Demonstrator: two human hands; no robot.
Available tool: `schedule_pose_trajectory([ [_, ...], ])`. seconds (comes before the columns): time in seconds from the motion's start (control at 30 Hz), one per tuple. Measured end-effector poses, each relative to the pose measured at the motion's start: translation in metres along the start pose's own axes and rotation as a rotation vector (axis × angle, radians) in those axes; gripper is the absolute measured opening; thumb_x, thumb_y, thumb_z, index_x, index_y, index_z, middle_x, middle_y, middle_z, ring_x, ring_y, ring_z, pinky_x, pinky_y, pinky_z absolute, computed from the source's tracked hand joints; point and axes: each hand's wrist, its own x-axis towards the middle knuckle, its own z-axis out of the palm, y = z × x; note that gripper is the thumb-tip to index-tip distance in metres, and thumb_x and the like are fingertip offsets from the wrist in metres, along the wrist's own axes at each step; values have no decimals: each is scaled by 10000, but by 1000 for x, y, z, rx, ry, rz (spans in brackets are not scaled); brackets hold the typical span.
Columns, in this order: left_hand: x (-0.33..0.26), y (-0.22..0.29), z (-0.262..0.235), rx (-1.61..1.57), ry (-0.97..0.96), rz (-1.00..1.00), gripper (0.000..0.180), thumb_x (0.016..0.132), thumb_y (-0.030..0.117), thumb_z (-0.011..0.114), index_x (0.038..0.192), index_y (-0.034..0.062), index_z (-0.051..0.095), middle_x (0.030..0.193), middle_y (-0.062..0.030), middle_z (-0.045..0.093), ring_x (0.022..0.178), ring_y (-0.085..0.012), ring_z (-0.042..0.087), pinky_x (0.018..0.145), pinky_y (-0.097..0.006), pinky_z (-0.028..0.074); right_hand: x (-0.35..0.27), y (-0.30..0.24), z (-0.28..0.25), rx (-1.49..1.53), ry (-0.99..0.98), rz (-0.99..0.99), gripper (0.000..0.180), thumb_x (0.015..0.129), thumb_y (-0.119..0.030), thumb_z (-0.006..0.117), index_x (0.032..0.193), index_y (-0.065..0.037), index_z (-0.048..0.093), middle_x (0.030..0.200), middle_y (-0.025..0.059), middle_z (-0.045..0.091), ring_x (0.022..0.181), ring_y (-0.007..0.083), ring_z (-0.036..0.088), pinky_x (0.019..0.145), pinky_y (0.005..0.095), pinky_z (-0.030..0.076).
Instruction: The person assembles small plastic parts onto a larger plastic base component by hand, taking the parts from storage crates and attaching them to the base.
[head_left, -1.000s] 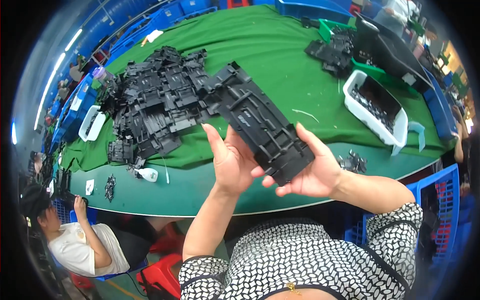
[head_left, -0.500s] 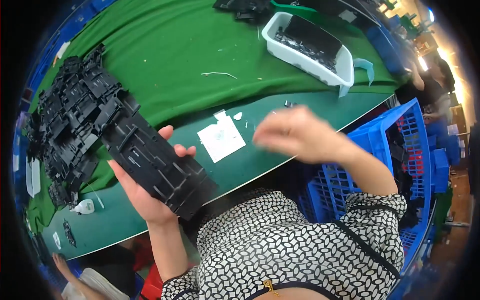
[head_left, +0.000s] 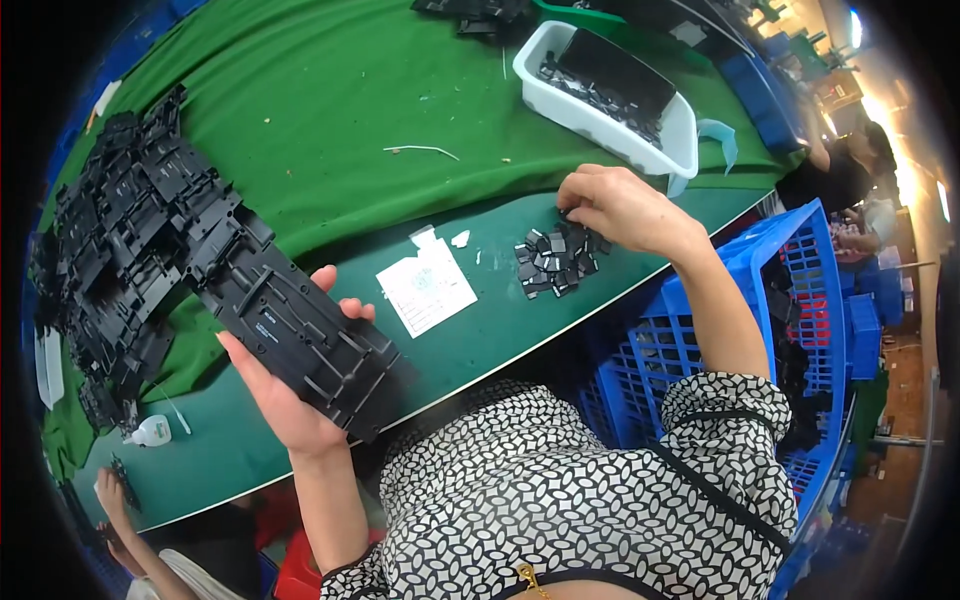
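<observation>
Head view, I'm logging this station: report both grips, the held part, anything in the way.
Left grip holding long black plastic part. Right grip at pile of small black pieces, pinch unclear. White paper between them, apparently blocking neither.

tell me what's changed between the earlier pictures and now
The right hand let go of the black panel and moved rightward to the pile of small black parts. The left hand still holds the panel; the white bin remains on the green cloth.

Grn table (head_left: 500, 325) is partly under grn cloth (head_left: 330, 110), bright lts (head_left: 856, 28) upper R.
</observation>
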Motion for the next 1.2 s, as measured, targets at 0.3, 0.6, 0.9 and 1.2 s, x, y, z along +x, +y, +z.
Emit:
schedule_pose_trajectory([
  [0.3,-2,2,-5,-45,-54,-58,802,924,664,182,1373,25,366,1278,-214,507,948,-339,609,878,-483,491,-2,6,3,217,133,-15,180,797,-62,636,968,-8,633,755,97,626,708,216,614,671,319,498],
  [0.6,2,2,-6,-45,-83,-27,779,946,622,193,1381,-9,334,1313,-210,478,963,-309,596,911,-484,481,13,-70,9,702,-77,117,101,833,-50,668,885,34,648,759,15,625,663,46,560,588,189,455],
  [0.9,0,5,-7,-46,-45,-23,811,936,644,160,1385,-11,328,1335,-230,452,975,-338,595,886,-471,492,29,-102,21,454,-116,74,147,830,-109,679,870,31,653,684,-10,583,634,25,492,537,203,400],
  [1.2,-1,6,-9,-51,-46,-41,837,927,660,153,1384,-20,325,1328,-231,458,975,-358,589,867,-464,498,34,-112,29,210,-33,-156,120,771,-87,614,822,13,658,813,146,631,756,311,622,682,372,485],
])
